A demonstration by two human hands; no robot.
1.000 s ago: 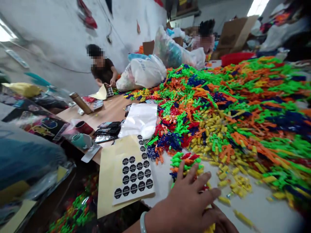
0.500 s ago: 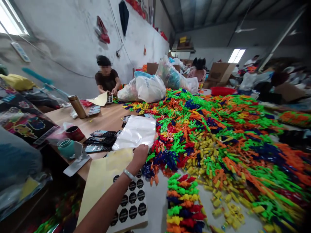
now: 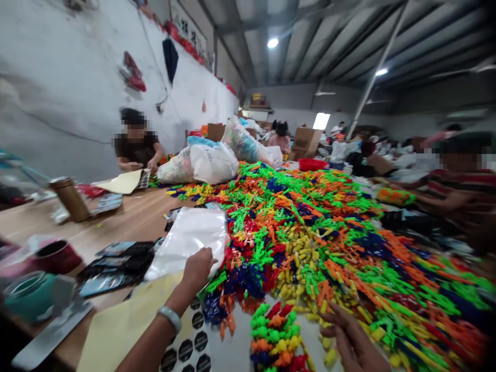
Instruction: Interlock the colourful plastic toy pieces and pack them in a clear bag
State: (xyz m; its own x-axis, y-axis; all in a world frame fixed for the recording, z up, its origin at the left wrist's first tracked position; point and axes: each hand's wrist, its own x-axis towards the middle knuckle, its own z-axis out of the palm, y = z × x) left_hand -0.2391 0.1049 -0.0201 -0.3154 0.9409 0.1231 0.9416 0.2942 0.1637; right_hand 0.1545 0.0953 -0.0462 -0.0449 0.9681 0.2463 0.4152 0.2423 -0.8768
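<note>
Two hands: left hand (image 3: pixel 198 268) pinches clear bags (image 3: pixel 189 240) beside sticker sheet (image 3: pixel 186 346); right hand (image 3: pixel 354 343) open near stacked pieces (image 3: pixel 273 336), toy pile (image 3: pixel 341 232) beyond.

The wooden table (image 3: pixel 127 219) carried a broad heap of coloured plastic pieces (image 3: pixel 333 232), with a stack of clear bags (image 3: pixel 189 240) at its near edge. A yellow sticker sheet (image 3: pixel 127 325), dark printed cards (image 3: pixel 116 266), a brown flask (image 3: pixel 72 199), a red cup (image 3: pixel 56 256) and stuffed white bags (image 3: pixel 203 163) also lay there.
</note>
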